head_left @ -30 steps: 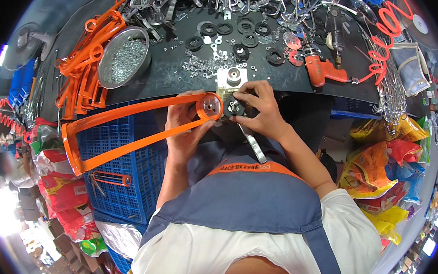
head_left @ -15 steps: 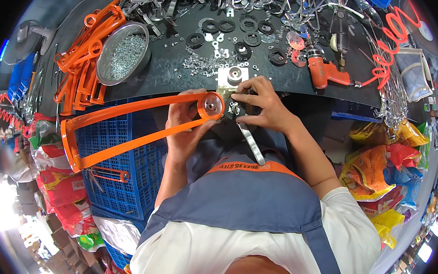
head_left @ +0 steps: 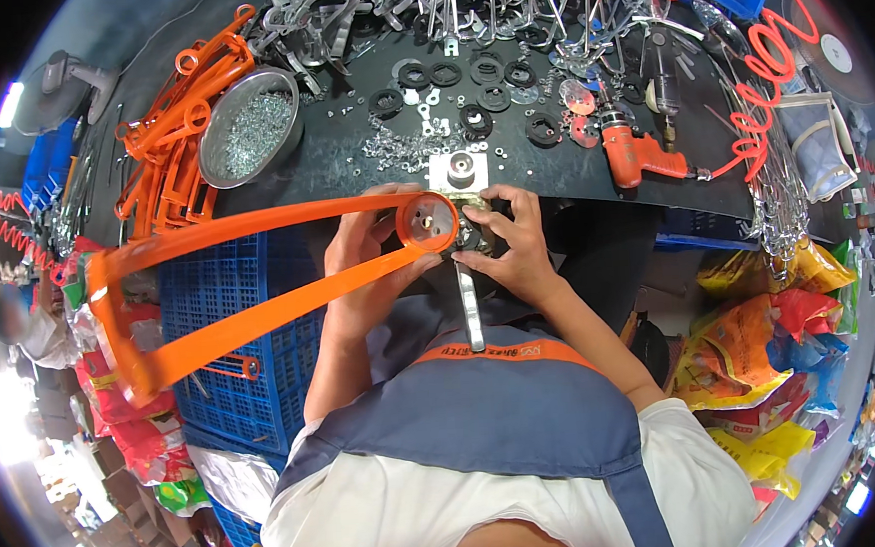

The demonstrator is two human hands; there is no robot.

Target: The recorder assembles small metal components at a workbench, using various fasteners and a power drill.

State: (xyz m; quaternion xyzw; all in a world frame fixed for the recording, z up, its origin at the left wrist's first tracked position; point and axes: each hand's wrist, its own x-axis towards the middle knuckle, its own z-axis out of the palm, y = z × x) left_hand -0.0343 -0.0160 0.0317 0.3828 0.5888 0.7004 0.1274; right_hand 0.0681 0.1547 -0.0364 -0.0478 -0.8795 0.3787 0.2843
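The left hand (head_left: 363,278) sits just left of the middle of the frame, thumb below and fingers above, gripping the round end of an orange frame (head_left: 254,225). Holding it there seems to keep the round end steady, facing up, while the frame's two long bars stretch out unsupported toward the left. The right hand (head_left: 516,249), just right of centre, pinches a small dark round part (head_left: 469,237) between thumb and fingers. A flat metal lever (head_left: 470,307) points from that part toward the lower edge, over the apron (head_left: 465,392); the pinch leaves it free of the fingers. The two pieces meet or nearly meet at the centre; whether they touch, I cannot tell.

Just above the hands, a metal block with a round post (head_left: 462,169) stands at the edge of the dark bench (head_left: 592,179), probably for work done close to the body. Loose nuts (head_left: 405,147) and black rings (head_left: 541,130) lie beyond it, likely spread out for easy picking.

In the upper left, a steel bowl (head_left: 294,107) keeps small fasteners (head_left: 250,129) together beside stacked orange frames (head_left: 165,155). In the upper right, an orange power tool (head_left: 635,151) lies on its side, its coiled red hose (head_left: 749,124) trailing off to the right, presumably giving it reach.
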